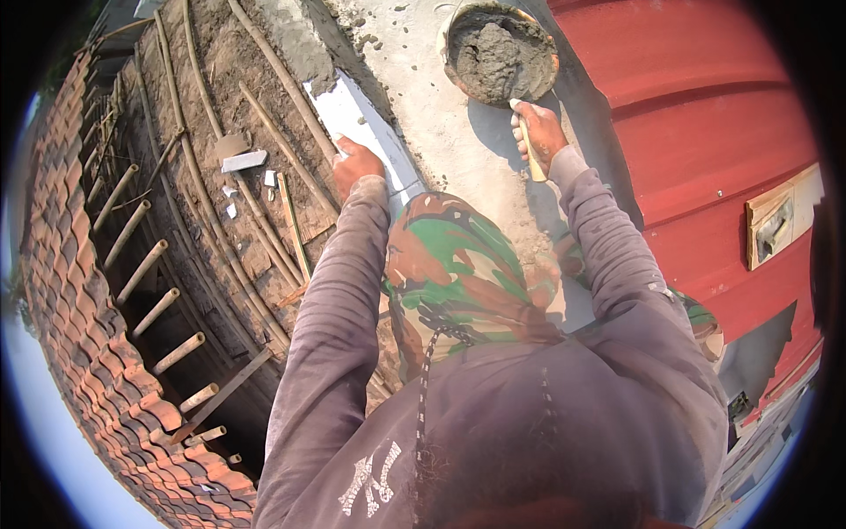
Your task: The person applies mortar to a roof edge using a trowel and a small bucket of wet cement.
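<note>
Head view: at one o'clock, a wooden handle (535,164) is gripped by the right hand (544,132) beside the mortar bucket's rim (555,63). At eleven, the white block's (351,110) left edge is touched by the left hand (359,165); whether gripped cannot be told. Between them, open concrete (430,110) is seen.

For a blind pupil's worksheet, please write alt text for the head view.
A person's right hand grips a pale-handled tool at a bucket of wet mortar; the left hand touches a white strip. Poles lie left, red sheeting right.
</note>
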`<act>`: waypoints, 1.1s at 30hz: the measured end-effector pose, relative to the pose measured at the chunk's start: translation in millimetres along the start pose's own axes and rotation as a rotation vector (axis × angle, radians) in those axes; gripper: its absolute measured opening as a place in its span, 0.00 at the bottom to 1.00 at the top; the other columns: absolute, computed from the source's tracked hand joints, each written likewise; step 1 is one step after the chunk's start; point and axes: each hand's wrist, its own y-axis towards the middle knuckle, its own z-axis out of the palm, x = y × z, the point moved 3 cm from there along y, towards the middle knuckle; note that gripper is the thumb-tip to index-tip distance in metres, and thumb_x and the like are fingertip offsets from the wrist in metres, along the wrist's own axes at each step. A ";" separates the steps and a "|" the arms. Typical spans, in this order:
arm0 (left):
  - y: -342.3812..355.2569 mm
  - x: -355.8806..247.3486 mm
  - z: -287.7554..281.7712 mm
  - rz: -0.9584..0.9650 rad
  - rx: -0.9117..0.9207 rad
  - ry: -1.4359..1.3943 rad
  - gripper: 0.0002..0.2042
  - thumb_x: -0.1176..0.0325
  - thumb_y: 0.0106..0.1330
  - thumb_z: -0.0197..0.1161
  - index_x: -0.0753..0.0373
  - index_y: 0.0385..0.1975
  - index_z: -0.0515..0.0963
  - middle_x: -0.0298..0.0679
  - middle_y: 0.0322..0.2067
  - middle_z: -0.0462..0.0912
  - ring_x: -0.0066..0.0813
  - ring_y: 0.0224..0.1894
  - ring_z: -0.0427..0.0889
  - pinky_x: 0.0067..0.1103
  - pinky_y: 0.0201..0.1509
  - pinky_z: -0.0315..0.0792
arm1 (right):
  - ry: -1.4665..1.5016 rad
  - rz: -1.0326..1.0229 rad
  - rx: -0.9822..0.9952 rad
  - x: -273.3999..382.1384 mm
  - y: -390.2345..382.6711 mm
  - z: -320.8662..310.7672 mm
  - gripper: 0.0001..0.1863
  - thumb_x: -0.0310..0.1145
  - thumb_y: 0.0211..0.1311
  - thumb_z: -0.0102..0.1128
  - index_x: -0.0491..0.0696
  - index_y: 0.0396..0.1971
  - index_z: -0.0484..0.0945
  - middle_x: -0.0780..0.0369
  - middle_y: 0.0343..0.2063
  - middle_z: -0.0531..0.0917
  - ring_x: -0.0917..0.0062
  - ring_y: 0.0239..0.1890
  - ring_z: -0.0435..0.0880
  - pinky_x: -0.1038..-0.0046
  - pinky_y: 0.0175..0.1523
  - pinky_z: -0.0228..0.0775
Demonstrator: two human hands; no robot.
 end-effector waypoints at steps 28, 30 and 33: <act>-6.4 -7.2 -7.3 -0.049 0.067 0.051 0.41 0.36 0.78 0.39 0.75 0.59 0.80 0.64 0.56 0.83 0.63 0.62 0.80 0.44 0.69 0.72 | -0.417 -0.006 0.150 -170.1 -16.4 46.2 0.31 0.41 0.73 0.57 0.41 0.70 0.68 0.51 0.41 0.85 0.59 0.34 0.85 0.59 0.38 0.80; -0.9 -3.0 -4.0 -0.022 0.040 0.026 0.41 0.36 0.78 0.39 0.75 0.57 0.81 0.64 0.56 0.83 0.63 0.62 0.81 0.44 0.68 0.73 | -0.116 0.221 0.318 -177.3 -24.7 54.8 0.34 0.41 0.78 0.51 0.46 0.78 0.57 0.59 0.37 0.80 0.74 0.25 0.77 0.64 0.27 0.75; 11.6 8.0 3.5 0.011 -0.021 0.018 0.41 0.36 0.78 0.39 0.74 0.56 0.83 0.64 0.55 0.84 0.63 0.61 0.81 0.44 0.67 0.74 | 0.166 0.393 0.280 -189.5 -24.2 67.4 0.25 0.41 0.79 0.52 0.48 0.70 0.67 0.63 0.31 0.78 0.79 0.24 0.77 0.72 0.27 0.72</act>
